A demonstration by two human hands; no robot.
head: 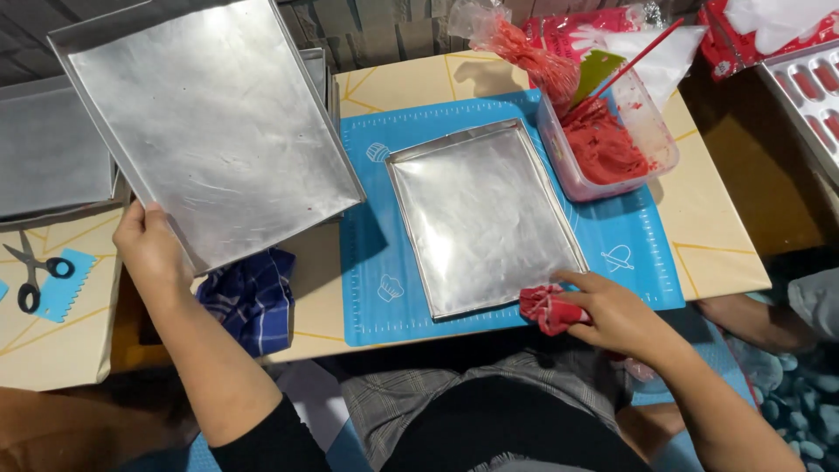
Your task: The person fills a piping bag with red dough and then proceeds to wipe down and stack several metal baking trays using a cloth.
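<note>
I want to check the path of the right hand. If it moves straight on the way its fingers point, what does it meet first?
The right hand, holding a red cloth, points left and up. It would probably meet the near corner of the metal tray on the blue mat first.

We see bright, even light from overhead on the table, with soft glare on both metal trays. The raised tray casts a shadow on the blue mat; corners fall dim, focus stays sharp.
</note>
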